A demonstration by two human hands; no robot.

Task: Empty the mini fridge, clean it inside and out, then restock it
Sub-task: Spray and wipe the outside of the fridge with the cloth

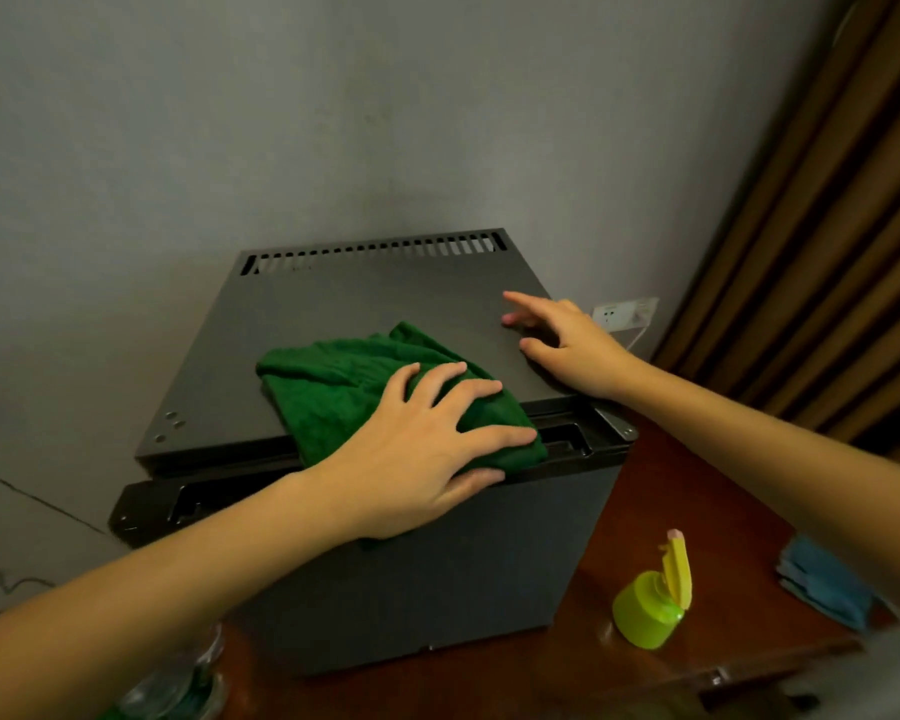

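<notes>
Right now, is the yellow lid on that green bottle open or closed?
Open: the yellow lid stands upright above the top of the green bottle instead of lying flat on it.

Count: one mini fridge (385,293). Cloths, two: one green cloth (333,387), one blue cloth (822,589). Hands, two: left hand (417,449), right hand (567,340). One lime-capped bottle (645,610). One wall socket (624,311). One clear container (178,688), blurred.
</notes>
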